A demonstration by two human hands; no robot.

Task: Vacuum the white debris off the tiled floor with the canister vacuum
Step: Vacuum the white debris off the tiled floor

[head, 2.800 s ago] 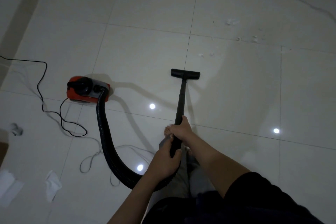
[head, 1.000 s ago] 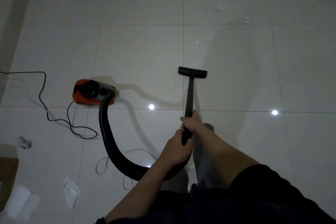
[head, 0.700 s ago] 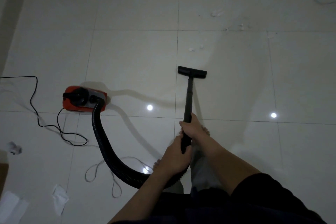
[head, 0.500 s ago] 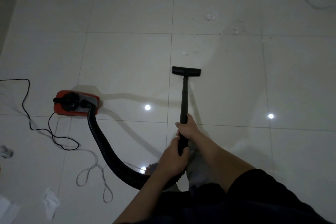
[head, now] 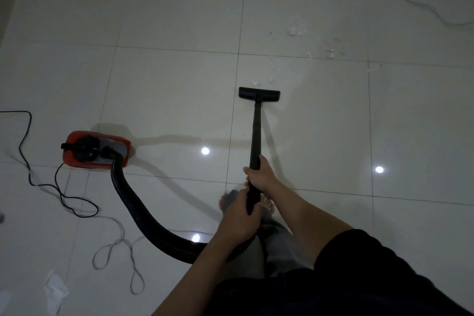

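- Head view: the glossy white tiled floor (head: 166, 90) fills the frame, divided by thin dark grout lines.
- The red canister vacuum with a black top handle (head: 96, 149) sits on the floor at left, well apart from the person.
- A black ribbed flexible hose (head: 143, 220) leaves the canister's right end, curves down and right, and passes behind the left forearm.
- The straight black rigid wand (head: 256, 133) runs up from the hands to the flat black floor nozzle (head: 259, 94), which rests on the tile.
- Left hand (head: 242, 220): grip closed around the lower end of the wand, nearest the body.
- Right hand (head: 260, 174): grip closed around the wand just above the left hand.
- The scattered white debris (head: 297, 31) lies beyond the nozzle, up and to the right; the nearest small flecks (head: 256, 83) lie just ahead of the nozzle's front edge.
- A thin black power cord (head: 61, 195) snakes across the floor left of the canister.
- A thin grey looped cord (head: 120, 251) lies below the hose.
- A crumpled white paper scrap (head: 55, 290) lies at lower left.
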